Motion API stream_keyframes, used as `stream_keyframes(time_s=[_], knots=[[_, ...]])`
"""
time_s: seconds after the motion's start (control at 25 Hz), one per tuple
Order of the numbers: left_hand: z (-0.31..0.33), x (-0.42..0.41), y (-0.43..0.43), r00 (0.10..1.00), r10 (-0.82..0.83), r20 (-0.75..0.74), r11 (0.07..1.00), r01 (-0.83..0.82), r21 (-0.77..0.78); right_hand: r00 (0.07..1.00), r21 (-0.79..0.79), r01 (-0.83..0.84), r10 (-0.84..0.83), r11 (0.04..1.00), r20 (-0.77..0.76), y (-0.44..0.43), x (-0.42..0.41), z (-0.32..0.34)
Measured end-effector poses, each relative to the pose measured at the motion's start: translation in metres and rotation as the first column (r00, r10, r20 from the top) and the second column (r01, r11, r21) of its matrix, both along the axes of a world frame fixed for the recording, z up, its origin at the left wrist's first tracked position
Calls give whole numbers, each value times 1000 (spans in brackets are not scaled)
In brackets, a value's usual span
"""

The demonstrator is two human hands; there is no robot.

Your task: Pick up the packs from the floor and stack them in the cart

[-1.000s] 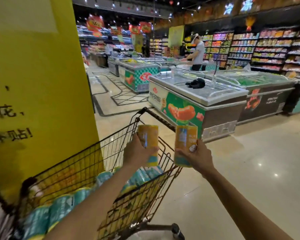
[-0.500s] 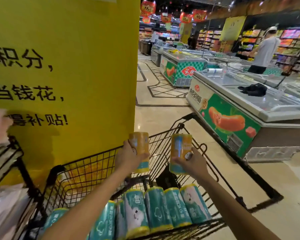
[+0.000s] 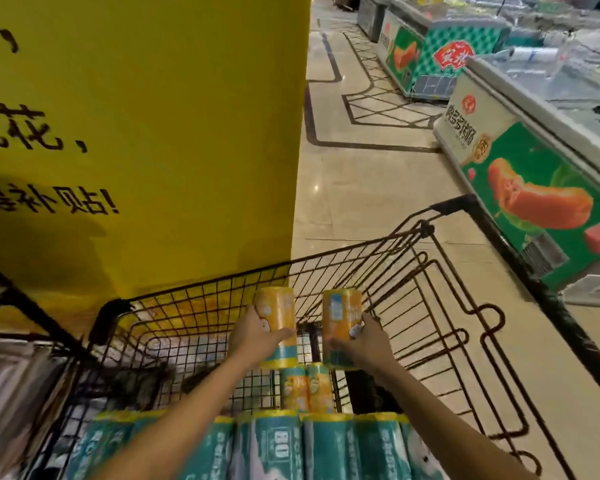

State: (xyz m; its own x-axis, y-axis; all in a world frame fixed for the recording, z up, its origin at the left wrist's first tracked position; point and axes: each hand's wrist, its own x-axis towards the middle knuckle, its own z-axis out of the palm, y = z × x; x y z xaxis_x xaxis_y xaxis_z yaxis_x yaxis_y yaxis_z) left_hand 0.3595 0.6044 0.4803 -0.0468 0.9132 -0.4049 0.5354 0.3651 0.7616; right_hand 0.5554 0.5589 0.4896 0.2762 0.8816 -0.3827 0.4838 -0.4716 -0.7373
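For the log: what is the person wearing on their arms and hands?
Nothing visible. The left hand and right hand are ungloved, with no rings showing. The left arm and right arm are bare to the frame edge: no sleeves, watch or bands.

Packs (image 3: 278,445) lying in cart (image 3: 109,318), pillar (image 3: 153,133) beyond cart at left, freezer (image 3: 534,188) to its right.

Warm indoor light glares off the polished floor (image 3: 343,202); edges bend and blur softly.
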Motion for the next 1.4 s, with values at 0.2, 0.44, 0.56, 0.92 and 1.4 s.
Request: stream_keyframes(time_s=[0.2,0.44,0.56,0.92,1.4], knots=[[-62,-24,19,996,75,46,963,-60,-262,993,-198,-112,102,974,-63,42,-23,-64],[-144,-64,32,996,80,-40,922,-89,-377,982,-391,-79,3,917,-191,59,-60,-139],[-175,-75,40,1000,-10,-26,892,-3,-451,978,-483,-64,-42,873,-204,61,-79,-190],[-260,-90,40,980,156,124,755,-37,-655,998,-582,-41,4,812,-65,40,-128,-289],[-298,-113,31,982,44,184,752,89,-653,985,-616,-81,156,783,70,39,-132,-300]])
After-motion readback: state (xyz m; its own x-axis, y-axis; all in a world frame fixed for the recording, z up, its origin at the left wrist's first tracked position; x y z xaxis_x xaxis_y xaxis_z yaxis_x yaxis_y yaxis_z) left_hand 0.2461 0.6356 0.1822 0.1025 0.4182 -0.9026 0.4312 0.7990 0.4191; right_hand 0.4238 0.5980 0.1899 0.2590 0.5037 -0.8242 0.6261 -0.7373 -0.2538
